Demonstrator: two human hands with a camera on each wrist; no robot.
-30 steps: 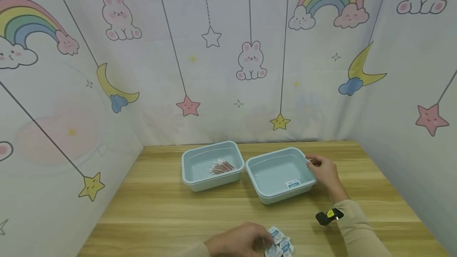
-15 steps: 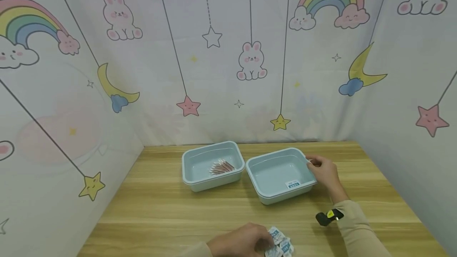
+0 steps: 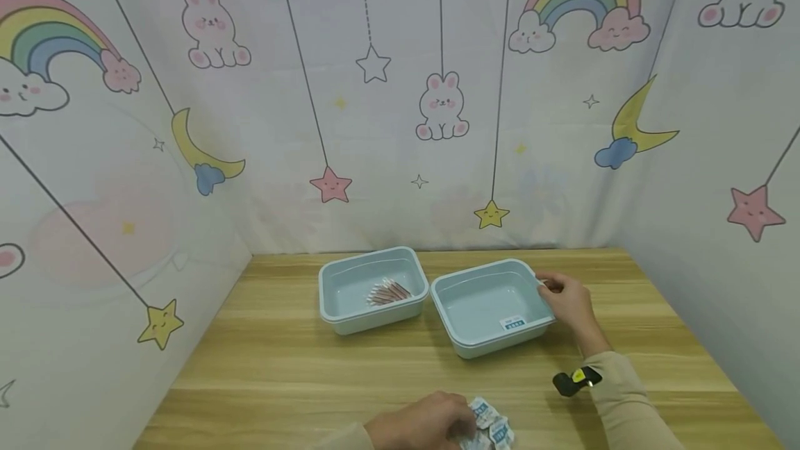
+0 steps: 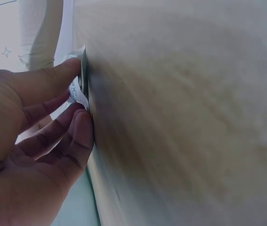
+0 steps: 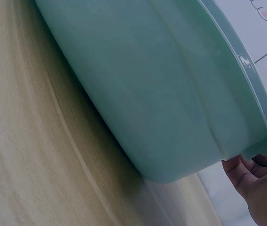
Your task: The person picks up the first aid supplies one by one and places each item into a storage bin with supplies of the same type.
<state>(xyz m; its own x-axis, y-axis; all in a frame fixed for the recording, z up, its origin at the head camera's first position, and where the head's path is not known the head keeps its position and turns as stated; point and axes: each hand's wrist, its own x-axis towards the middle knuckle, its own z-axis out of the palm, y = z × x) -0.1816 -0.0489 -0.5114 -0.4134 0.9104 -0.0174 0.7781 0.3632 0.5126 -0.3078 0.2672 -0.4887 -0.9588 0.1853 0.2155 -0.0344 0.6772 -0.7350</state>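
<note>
Low in the head view, my left hand [image 3: 412, 423] is at a small pile of white-and-blue packets [image 3: 500, 430] on the table. The left wrist view shows its thumb and fingers pinching a crinkled packet [image 4: 80, 92] close against the tabletop. My right hand [image 3: 569, 304] grips the right rim of a light blue plastic basin [image 3: 494, 348], fingers curled under the lip. In the right wrist view the basin's outer wall [image 5: 138, 94] fills much of the picture. One flat packet [image 3: 514, 323] lies inside this basin, near its front wall.
Left of this basin stands a similar blue basin [image 3: 375, 325] with a bunch of cotton swabs [image 3: 389, 292] in it, their corners close together. Cartoon-printed cloth walls [image 3: 387, 214] enclose the wooden table [image 3: 300, 380] at the back and both sides.
My left hand has shifted slightly right over the pile, and the packet under its fingers has moved a little. The right hand and both basins have stayed in place.
</note>
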